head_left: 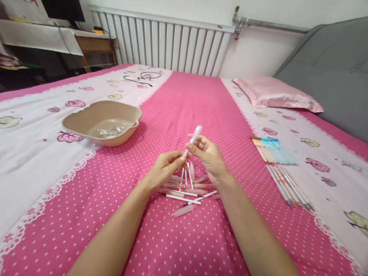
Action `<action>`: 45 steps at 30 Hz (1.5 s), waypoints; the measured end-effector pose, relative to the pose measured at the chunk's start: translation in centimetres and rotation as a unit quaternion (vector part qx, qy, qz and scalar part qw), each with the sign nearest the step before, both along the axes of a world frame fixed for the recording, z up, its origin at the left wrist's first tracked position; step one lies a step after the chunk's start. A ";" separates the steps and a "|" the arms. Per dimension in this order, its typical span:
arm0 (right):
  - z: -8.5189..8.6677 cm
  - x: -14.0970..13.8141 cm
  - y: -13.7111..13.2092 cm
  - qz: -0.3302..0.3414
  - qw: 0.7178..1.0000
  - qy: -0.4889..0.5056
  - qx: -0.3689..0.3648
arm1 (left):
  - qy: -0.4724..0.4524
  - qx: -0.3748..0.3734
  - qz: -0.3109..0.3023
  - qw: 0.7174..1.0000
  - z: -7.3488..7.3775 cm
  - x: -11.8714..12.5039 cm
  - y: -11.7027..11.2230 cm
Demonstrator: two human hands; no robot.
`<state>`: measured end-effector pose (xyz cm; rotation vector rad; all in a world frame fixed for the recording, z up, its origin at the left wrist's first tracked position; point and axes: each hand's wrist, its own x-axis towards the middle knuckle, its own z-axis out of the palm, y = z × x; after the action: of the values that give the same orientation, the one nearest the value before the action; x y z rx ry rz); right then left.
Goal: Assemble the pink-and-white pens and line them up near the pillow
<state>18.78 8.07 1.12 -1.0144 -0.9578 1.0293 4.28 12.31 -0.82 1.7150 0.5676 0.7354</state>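
Between my two hands is a pale pink, partly clear pen [196,133], held tilted with its upper end pointing away from me. My left hand [166,167] pinches its lower end. My right hand [208,155] grips it higher up, thumb and fingers closed round the barrel. Below them on the bedspread lies a loose pile of pen parts: white refills [182,199], pink barrels such as a translucent barrel [183,211], and others partly hidden by my hands.
A beige basin [114,140] with small white pieces in it sits to the left. To the right lie a row of blue and peach pens [274,151] and a row of whitish pens [289,186]. Farther off are a black cable [147,77] and a pink pillow [275,92].
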 end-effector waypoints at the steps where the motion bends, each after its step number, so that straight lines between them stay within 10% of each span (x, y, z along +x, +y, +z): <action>1: 0.1 0.0 0.0 0.004 1.000 0.002 0.005 | -0.007 0.000 -0.001 1.000 0.0 0.0 0.0; 45: 0.2 0.0 -0.1 0.052 0.998 0.016 0.004 | -0.026 0.002 -0.002 1.000 -0.2 0.0 0.2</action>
<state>18.80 7.95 1.27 -0.9464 -0.9960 1.1246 4.25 12.55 -1.06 1.6950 0.5262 0.7770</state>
